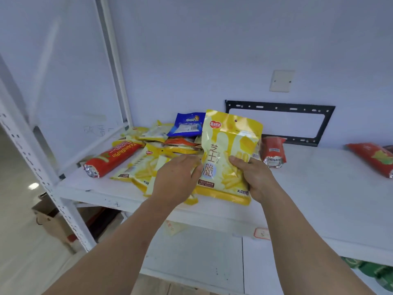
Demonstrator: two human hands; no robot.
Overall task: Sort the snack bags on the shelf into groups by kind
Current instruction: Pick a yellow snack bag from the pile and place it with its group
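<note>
The person stands at a white shelf [319, 188] with a mixed pile [161, 145] of snack bags heaped toward its left end. The right hand [253, 177] holds a yellow bag [229, 150] upright, lifted off the heap, thumb curled over the front face and the other fingers hidden behind it. The left hand [176, 179] is at the bag's left edge, fingers bent toward it; whether they pinch that edge or reach for the yellow bags lying beneath, I cannot tell from here.

More yellow bags of what looks like the same kind lie flat under the left hand at the front of the heap. A blue bag [188, 124] sits on top at the back, an orange one just below it. A long red bag [110, 158] lies at the pile's left side. Another red bag [273, 152] lies just right of the pile, and a third [372, 158] sits well apart near the shelf's right end.

The step in hand looks like pulling one yellow bag out of the jumble, early in the sort, since most kinds are mixed together. Next the bag needs a spot of its own: the bare stretch of shelf between the two right-hand red bags seems the natural place to start a yellow group, or it could be stacked on the like bags in front. The left hand then needs to gather the matching bags without dragging others off the front edge.
</note>
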